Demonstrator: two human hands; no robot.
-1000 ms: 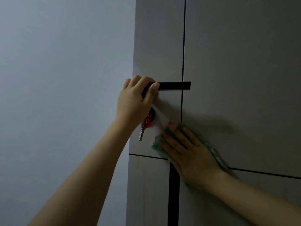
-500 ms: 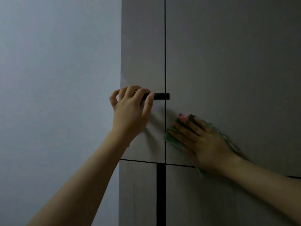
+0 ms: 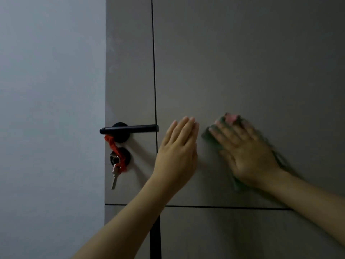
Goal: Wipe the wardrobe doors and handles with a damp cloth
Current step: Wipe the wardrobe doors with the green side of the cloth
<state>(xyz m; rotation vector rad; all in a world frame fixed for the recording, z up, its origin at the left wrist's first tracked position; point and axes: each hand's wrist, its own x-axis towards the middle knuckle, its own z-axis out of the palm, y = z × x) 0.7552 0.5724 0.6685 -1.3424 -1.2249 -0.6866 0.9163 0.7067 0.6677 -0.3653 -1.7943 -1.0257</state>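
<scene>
A grey-brown door (image 3: 242,62) fills the middle and right of the view. Its black lever handle (image 3: 130,128) sticks out at the left, above a round lock (image 3: 124,156) with a key (image 3: 115,176) on a red cord (image 3: 114,146). My left hand (image 3: 178,152) lies flat on the panel just right of the handle, fingers straight. My right hand (image 3: 246,152), blurred, presses a green cloth (image 3: 208,134) with a pink patch flat against the door, further right. Most of the cloth is hidden under the palm.
A pale grey wall (image 3: 52,109) runs along the left of the door's edge. Thin dark grooves divide the door into panels, one vertical (image 3: 154,71) and one horizontal (image 3: 224,207) below the hands.
My left hand has let go of the lever handle and moved right, now flat on the panel. My right hand has slid the cloth to the right and upward.
</scene>
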